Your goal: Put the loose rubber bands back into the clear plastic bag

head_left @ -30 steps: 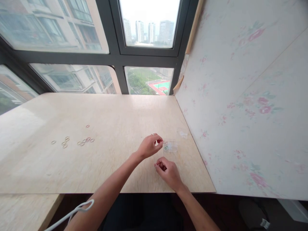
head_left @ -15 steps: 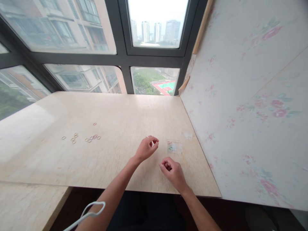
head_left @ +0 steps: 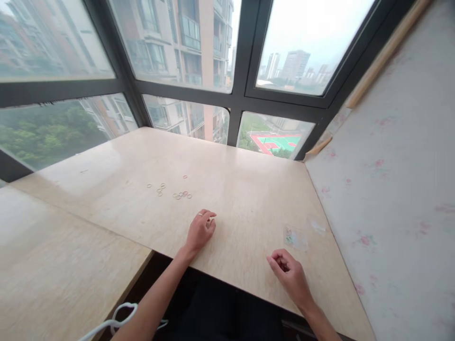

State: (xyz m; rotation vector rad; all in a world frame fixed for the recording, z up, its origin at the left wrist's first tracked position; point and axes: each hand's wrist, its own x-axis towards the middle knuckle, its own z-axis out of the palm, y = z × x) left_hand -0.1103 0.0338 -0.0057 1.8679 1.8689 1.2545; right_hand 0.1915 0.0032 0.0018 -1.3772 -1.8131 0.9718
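My left hand (head_left: 201,229) hovers low over the pale wooden table (head_left: 249,203), fingers curled in a pinch with nothing visible between them; a ring is on one finger. My right hand (head_left: 289,274) rests near the table's front edge, fingers curled loosely inward. Just beyond my right hand lies a small clear plastic bag (head_left: 295,237) with a few coloured rubber bands inside. Several small rubber bands (head_left: 172,190) lie scattered on the table, ahead and left of my left hand.
A second clear bag (head_left: 317,225) lies close to the floral-papered wall (head_left: 391,189) on the right. Dark-framed windows (head_left: 234,102) border the table's far side. A lower wooden surface (head_left: 64,265) adjoins at the left. A white cable (head_left: 113,322) hangs by my left arm.
My left hand has drawn back from the clear bag and moved left toward the scattered bands. The view has swung left. My right hand has stayed near the front edge.
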